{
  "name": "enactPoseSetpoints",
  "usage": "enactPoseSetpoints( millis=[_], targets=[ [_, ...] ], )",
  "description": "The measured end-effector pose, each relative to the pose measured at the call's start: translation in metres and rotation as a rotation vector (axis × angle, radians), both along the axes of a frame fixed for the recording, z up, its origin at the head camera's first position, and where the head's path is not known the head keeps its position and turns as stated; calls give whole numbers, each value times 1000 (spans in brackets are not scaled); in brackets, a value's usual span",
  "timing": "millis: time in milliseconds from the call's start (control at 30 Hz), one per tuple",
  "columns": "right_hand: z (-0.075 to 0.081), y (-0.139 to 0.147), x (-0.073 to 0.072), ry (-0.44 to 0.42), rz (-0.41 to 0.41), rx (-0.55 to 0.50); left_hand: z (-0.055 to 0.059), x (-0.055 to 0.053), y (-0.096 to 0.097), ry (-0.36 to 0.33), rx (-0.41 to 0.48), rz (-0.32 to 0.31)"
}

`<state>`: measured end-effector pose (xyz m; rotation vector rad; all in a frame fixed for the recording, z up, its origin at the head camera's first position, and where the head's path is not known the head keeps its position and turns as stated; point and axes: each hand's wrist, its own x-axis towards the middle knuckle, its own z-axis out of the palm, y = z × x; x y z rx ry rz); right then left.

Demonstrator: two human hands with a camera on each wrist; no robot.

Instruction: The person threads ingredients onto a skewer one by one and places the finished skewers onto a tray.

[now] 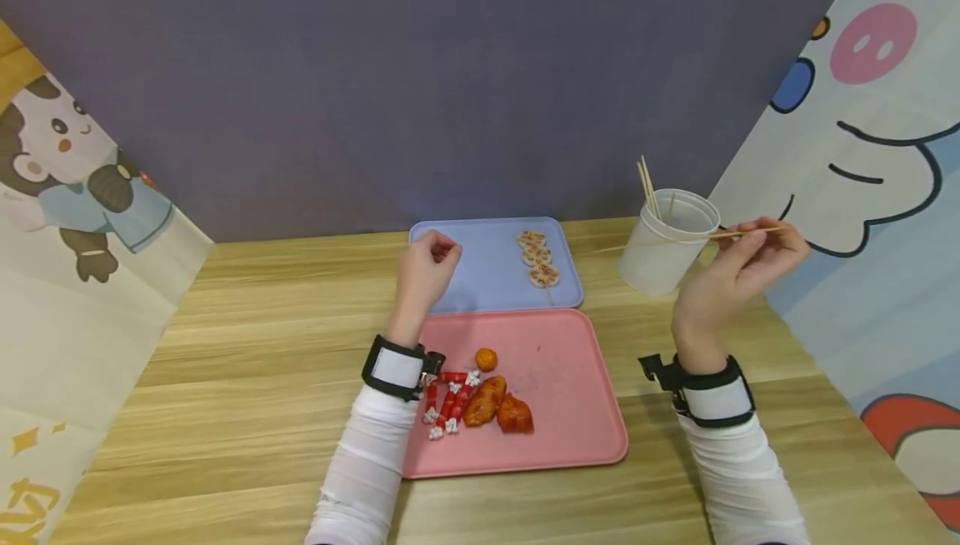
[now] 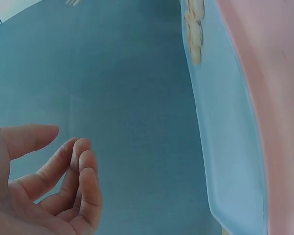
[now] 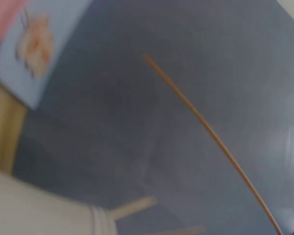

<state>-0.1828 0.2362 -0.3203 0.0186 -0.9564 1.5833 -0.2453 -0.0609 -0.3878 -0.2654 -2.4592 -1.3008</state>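
Observation:
My right hand [image 1: 738, 266] pinches a thin wooden skewer [image 3: 210, 129] beside the white plastic tub [image 1: 654, 260]. The skewer lies nearly level in the head view, its free end pointing left across the tub's front. My left hand [image 1: 426, 274] hovers over the left side of the blue tray [image 1: 480, 266] with nothing in it. In the left wrist view its fingers [image 2: 90, 196] are loosely bent and the thumb stands apart from them. On that tray's right side lies a skewer of several round, brown-marked slices [image 1: 537, 257].
A pink tray [image 1: 573, 391] sits in front, bearing red pieces with white frilled ends [image 1: 447, 406], an orange ball [image 1: 486, 359] and two glazed orange-brown meat pieces [image 1: 515, 414]. Several skewers [image 1: 647, 187] stand in the tub. A grey wall [image 1: 450, 87] rises behind the wooden table [image 1: 285, 345].

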Motion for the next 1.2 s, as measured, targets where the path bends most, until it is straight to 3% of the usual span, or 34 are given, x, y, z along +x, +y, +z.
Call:
enactPoseSetpoints(
  millis=[200, 433, 600, 833, 1000, 1200],
  targets=[
    [-29, -18, -14, -57, 210, 37, 3, 5, 12, 11, 1, -50],
    [-50, -40, -16, -181, 310, 115, 4, 10, 32, 1, -53, -103],
    [-61, -51, -16, -261, 409, 144, 4, 16, 44, -36, -117, -204],
    [-69, -62, -15, -363, 485, 156, 3, 24, 54, -81, -173, -338],
    [-70, -64, -15, -408, 519, 150, 4, 26, 57, -78, -230, -340],
    [-71, -65, -14, -462, 541, 154, 2, 28, 58, -88, -232, -333]
  ],
)
